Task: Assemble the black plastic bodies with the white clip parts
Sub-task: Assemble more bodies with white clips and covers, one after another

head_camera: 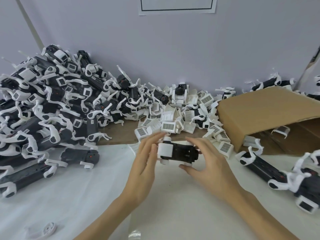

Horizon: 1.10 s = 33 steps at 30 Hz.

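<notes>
**Here, 2 hands on 1 black body**

Right in the middle, above the white table cover (173,205), 1 black plastic body (183,152) is held between 2 hands. It lies crosswise, with a white cap at its left end and small white feet showing along its lower edge.

The left hand (144,168) sits at that white end: its fingers are nearly straight and fanned, their tips touching the cap's top and side, the thumb lying along the lower left corner. The right hand (207,161) takes the black end: its fingers curve over the top far edge while the thumb comes up under the near lower edge, so the body is pinched between thumb and fingers.

Behind the hands lies 1 heap of loose white clip parts (174,118), too many and too tangled to count, several showing gridded faces. To the left rises 1 large pile of assembled units (52,104), again beyond counting. At the right, 1 cardboard box (266,115) lies tipped on its side, more white clips visible inside its mouth. Near the right edge, at least 3 further black bodies (270,168) rest on the cover. 1 framed sheet of paper (176,6) hangs on the wall above.
</notes>
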Each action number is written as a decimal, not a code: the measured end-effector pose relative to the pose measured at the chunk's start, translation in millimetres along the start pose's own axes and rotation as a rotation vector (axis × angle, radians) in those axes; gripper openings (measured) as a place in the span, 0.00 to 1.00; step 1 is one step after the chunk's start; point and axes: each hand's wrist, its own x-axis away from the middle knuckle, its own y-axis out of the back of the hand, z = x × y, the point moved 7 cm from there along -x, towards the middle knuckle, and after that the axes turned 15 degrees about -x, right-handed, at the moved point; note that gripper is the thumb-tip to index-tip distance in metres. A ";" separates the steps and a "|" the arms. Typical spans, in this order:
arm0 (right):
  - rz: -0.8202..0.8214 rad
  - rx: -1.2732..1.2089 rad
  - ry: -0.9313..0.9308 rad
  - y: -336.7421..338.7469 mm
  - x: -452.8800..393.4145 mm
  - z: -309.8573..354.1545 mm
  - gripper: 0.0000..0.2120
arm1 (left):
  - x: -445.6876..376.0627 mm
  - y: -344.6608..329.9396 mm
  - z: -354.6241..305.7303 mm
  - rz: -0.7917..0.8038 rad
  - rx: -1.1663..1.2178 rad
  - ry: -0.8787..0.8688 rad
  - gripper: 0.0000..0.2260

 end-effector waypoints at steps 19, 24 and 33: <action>-0.055 -1.251 -0.913 -32.9 12.6 -20.9 0.36 | -3.7 -11.8 26.1 0.192 0.345 0.147 0.18; -0.077 -1.253 -0.882 -30.2 11.4 -30.0 0.29 | -5.6 -15.5 38.1 0.269 0.424 0.234 0.22; -0.009 -1.033 -0.712 -31.4 9.9 -17.3 0.26 | -1.8 -15.7 47.3 0.141 0.389 0.329 0.23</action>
